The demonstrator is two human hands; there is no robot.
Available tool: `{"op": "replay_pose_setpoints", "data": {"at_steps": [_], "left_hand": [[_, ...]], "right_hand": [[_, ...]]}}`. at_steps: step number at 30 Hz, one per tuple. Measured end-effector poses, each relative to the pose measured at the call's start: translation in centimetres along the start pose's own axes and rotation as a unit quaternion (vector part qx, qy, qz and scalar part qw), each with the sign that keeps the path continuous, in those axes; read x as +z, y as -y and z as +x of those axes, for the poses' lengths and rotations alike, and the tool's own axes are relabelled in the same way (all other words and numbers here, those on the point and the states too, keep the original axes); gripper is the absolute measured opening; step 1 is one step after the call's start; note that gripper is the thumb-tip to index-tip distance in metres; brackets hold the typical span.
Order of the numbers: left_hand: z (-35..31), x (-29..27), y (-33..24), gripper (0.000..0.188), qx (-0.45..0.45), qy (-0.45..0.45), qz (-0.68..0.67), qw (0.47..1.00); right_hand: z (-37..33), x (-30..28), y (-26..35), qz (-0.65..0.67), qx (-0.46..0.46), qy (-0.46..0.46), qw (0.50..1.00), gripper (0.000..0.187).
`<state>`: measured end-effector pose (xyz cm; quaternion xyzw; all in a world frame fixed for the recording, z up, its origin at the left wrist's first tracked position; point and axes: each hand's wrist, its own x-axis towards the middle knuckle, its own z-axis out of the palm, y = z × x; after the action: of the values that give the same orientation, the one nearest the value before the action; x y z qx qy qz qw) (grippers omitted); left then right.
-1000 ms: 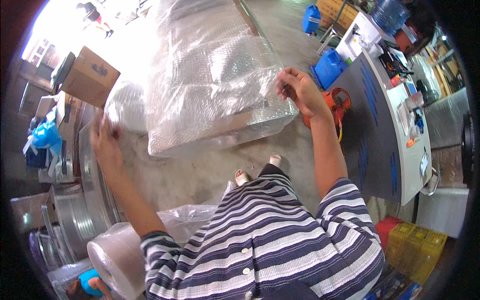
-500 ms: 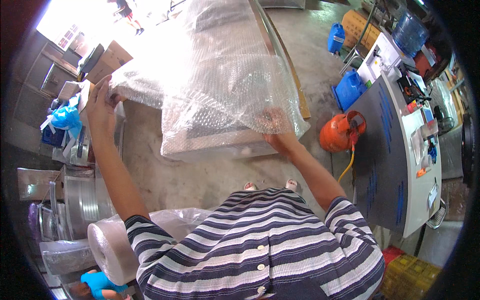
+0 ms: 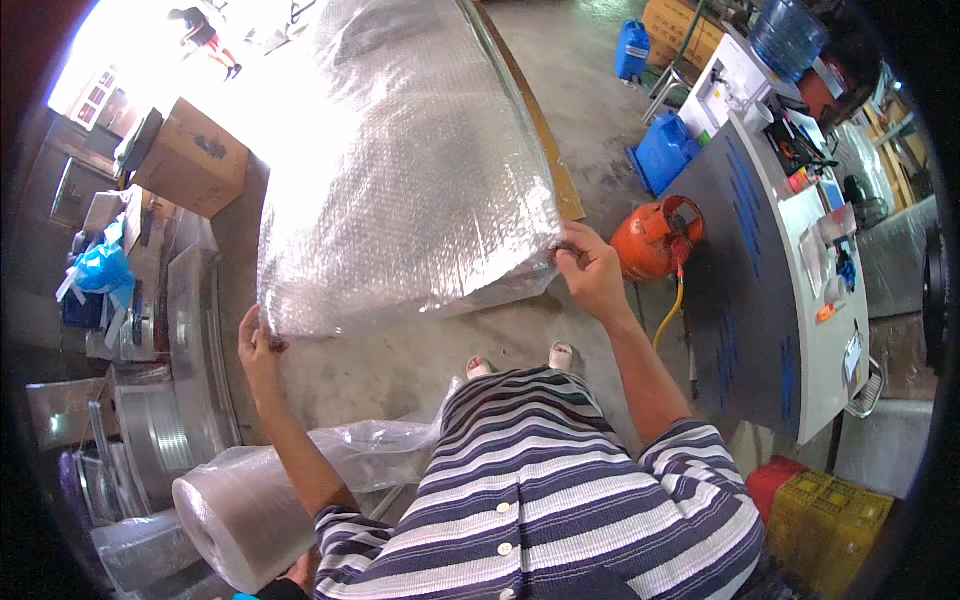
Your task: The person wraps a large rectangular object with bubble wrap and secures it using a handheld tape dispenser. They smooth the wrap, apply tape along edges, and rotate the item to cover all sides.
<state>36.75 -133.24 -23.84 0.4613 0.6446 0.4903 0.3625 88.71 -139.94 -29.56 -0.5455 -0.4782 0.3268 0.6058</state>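
Observation:
A sheet of transparent bubble wrap (image 3: pixel 410 200) lies over a large flat rectangular item in front of me. What that item is stays hidden under the wrap. At the near left corner, my left hand (image 3: pixel 262 365) pinches the edge of the sheet. My right hand (image 3: pixel 597 275) grips the near right corner between thumb and fingers, close to the orange gas cylinder. Between my hands the near edge of the wrap hangs down over the item's end. Strong light from the far left washes out part of the sheet.
A bubble wrap roll (image 3: pixel 245 515) lies at the lower left, beside a partly hidden person's hand (image 3: pixel 302 570). On the right stand an orange gas cylinder (image 3: pixel 650 240) and a cluttered desk (image 3: pixel 740 290). A cardboard box (image 3: pixel 195 160) and another person (image 3: pixel 205 35) are at the far left.
My left hand has come nearer, bringing the lifted wrap down over the near left corner. My right hand has moved to the near right corner; the sheet now lies flatter.

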Motion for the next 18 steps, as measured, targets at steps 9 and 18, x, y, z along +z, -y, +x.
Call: {"op": "replay_pose_setpoints", "data": {"at_steps": [9,18], "left_hand": [[1.9,0.7,3.7,0.042,-0.067,-0.018,-0.042,0.997],[-1.9,6.9,-0.5,0.051,0.311,-0.217,0.33,0.864]], "right_hand": [[2.1,-0.2,3.9,0.04,0.21,0.011,0.977,0.037],[1.5,-0.5,3.0,0.127,0.243,0.041,0.961,0.038]]}}
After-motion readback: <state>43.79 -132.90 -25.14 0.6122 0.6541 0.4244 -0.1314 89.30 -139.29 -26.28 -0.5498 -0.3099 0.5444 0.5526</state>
